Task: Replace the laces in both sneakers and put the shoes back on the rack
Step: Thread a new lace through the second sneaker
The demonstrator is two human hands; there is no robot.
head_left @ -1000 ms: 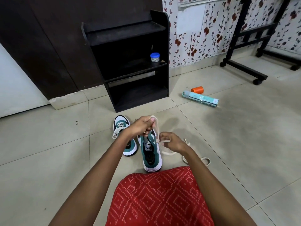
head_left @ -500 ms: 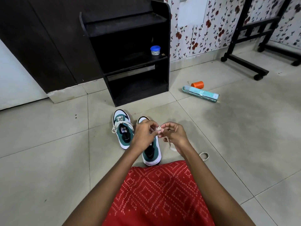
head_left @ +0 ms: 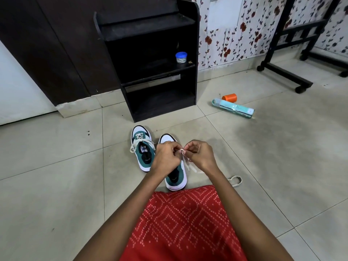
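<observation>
Head view, hands (head_left: 183,154) pinching lace (head_left: 182,151), sneaker (head_left: 174,176)

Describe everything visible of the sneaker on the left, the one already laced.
The left sneaker stands upright on the tiled floor, toe toward the black rack. It has a white toe, teal sides, black trim and a white sole, seemingly synthetic leather. A cream lace is threaded through it, its ends loose at both sides. It stands close beside the other sneaker; neither the left hand nor the right hand holds it.
</observation>
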